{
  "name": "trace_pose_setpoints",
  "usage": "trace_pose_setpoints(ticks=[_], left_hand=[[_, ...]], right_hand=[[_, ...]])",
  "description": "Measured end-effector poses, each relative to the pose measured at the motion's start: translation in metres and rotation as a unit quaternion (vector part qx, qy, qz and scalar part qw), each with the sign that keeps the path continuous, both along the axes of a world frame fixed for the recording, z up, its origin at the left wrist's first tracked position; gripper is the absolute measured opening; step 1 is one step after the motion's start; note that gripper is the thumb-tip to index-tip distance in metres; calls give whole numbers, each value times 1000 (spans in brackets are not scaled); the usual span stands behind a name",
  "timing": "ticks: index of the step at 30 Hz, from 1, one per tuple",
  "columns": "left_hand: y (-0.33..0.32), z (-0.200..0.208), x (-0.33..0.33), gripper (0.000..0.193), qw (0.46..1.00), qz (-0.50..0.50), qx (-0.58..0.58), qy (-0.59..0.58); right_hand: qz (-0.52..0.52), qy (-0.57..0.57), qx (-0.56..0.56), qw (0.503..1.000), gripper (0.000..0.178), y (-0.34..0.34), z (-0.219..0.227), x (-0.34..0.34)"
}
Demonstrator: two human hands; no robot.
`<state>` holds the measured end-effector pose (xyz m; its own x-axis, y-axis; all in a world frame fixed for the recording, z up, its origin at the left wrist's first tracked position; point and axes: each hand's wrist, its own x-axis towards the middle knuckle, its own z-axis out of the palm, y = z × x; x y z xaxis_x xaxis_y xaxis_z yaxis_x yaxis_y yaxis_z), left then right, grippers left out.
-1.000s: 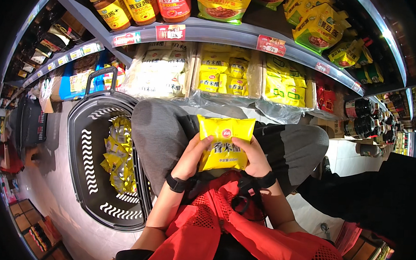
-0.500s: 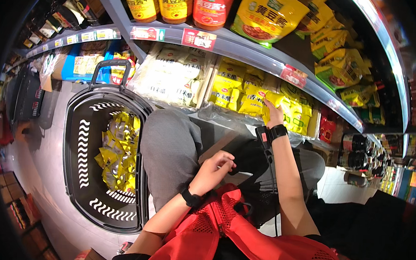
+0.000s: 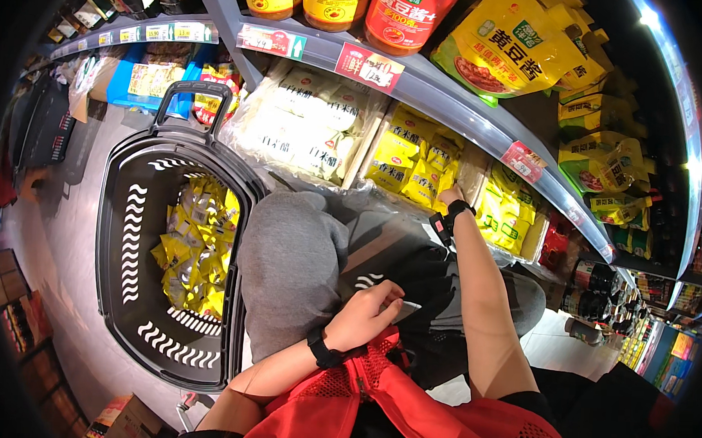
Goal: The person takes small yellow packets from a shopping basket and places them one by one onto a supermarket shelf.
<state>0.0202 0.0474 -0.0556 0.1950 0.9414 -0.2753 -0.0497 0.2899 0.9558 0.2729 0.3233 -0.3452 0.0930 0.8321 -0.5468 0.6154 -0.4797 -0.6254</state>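
Observation:
My right hand point(image 3: 451, 198) reaches to the right end of the box of yellow packets point(image 3: 397, 154) on the low shelf. Its fingers are bent around the edge of one yellow packet point(image 3: 448, 176); the fingertips are partly hidden. Over my lap rests my left hand point(image 3: 365, 317), loosely curled with thumb and fingers a little apart and no object visible in it. To my left a black shopping basket point(image 3: 120, 311) stands on the floor, with a pile of yellow packets point(image 3: 197, 247) inside.
White packets point(image 3: 312, 123) fill the box left of the yellow ones, and another box of yellow packets point(image 3: 510, 206) sits to the right. The shelf edge point(image 3: 442, 98) overhangs these boxes, bearing jars point(image 3: 407, 18) and large yellow pouches point(image 3: 507, 50). My knee point(image 3: 291, 248) touches the basket's side.
My right hand has lowered a yellow packet from above the boxes to the right end of the middle box. My left hand has moved slightly. The whole view has shifted a little.

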Motion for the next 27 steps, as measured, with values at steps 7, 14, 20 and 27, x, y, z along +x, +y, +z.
trace_pose_setpoints(ticks=[7,14,20,27], left_hand=[[0,3,-4,20,999,-30,4,37],[1,3,-4,19,998,-46,-7,48],[-1,-4,3,18,997,-41,33,59],[-1,-5,1,19,994,-67,40,81]], right_hand=[[164,-324,94,927,46,-35,126,-97],[-134,29,-101,985,37,-8,89,-61],[129,-116,-143,974,62,15,105,-60],[436,-336,-110,828,88,-6,118,-108]])
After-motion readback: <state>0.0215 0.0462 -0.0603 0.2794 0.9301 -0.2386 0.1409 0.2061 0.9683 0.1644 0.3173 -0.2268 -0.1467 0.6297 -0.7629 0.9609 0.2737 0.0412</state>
